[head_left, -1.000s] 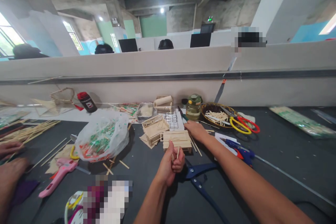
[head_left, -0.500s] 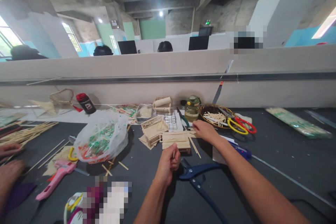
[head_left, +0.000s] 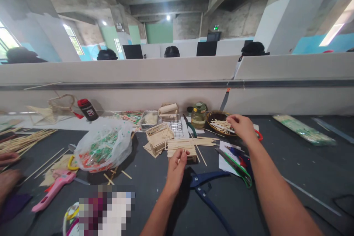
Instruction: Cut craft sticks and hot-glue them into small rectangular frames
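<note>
Pale wooden slatted structure [head_left: 178, 144], built of thin sticks, stands on the black surface [head_left: 293, 158] at the left hand [head_left: 177, 165]; its top looks largely covered, while loose straight pale sticks [head_left: 205, 141] beside it seem unattached. The right hand [head_left: 243, 127] is at the round brown woven basket [head_left: 208, 122]. Both hands' fingers are bent; whether they grasp anything, I cannot tell.

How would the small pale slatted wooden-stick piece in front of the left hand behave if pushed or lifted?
The small pale slatted wooden-stick piece is probably light, being built of thin sticks. It looks low and broad, so a gentle push would likely slide it rather than tip it. Slim slats suggest it may crack or shed sticks if squeezed hard.
</note>
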